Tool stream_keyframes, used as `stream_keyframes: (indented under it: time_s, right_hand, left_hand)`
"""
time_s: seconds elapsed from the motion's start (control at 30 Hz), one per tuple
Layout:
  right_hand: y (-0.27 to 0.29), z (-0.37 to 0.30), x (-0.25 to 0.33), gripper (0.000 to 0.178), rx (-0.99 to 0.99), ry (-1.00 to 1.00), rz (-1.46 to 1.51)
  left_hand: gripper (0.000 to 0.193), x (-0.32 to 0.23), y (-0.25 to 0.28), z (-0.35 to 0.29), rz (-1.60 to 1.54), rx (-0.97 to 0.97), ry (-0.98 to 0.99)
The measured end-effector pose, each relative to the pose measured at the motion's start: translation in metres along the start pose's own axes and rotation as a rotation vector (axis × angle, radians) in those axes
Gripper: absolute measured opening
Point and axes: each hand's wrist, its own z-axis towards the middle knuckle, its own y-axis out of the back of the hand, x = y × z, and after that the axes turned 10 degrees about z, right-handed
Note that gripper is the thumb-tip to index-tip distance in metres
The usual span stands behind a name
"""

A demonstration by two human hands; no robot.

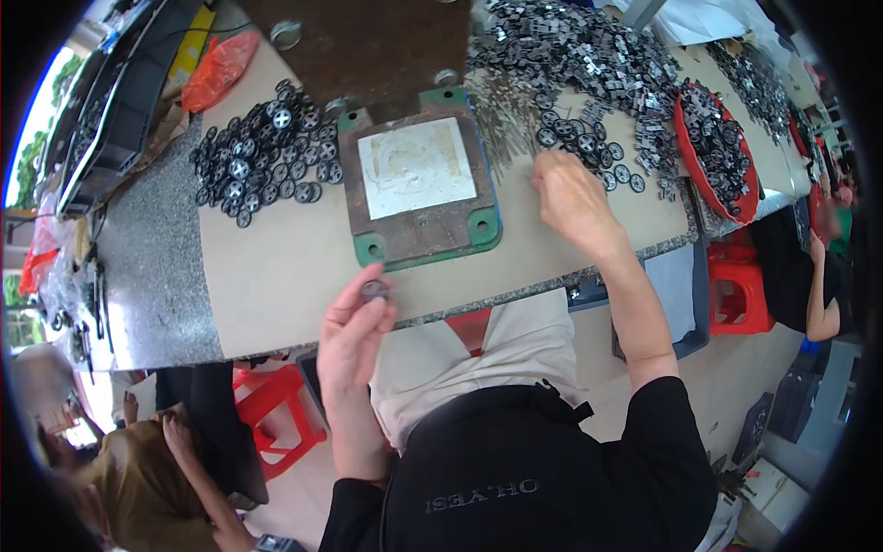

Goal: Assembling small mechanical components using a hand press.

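My left hand (351, 333) is raised at the table's front edge. Between its thumb and fingers it pinches a small black wheel (374, 291). My right hand (578, 204) reaches across the table with its fingertips pressed together; what they hold, if anything, is hidden. Beside those fingertips lie a loose group of black wheels (586, 141) and a spread of thin metal pins (510, 124). Between my hands sits a heavy metal plate (425, 225) with green edges and a white square pad (416, 167) on top.
More black wheels (267, 156) are heaped at the left. Small dark parts (589, 55) pile up at the back right, beside a filled red tray (750, 198). Red stools (739, 285) stand below the table. Other people (138, 478) sit at lower left and far right.
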Motion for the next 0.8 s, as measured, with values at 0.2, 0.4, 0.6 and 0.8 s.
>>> stream_keyframes:
  time_s: [0.2,0.4,0.6,0.8]
  right_hand:
    - [0.028,-0.021,0.044,0.019,0.055,-0.154,0.603]
    - [0.006,-0.046,0.08,0.014,0.159,-0.17,1.452]
    - [-0.021,-0.058,0.093,0.011,0.098,-0.104,1.524]
    - [-0.023,-0.058,0.093,0.011,0.049,-0.026,1.385]
  left_hand:
    - [0.04,0.014,-0.015,0.004,-0.204,0.177,0.132]
    - [0.044,0.023,-0.024,0.003,-0.184,0.256,0.112]
    - [0.036,0.032,-0.028,0.005,-0.293,0.295,0.096]
    - [0.035,0.032,-0.033,0.005,-0.258,0.264,0.109]
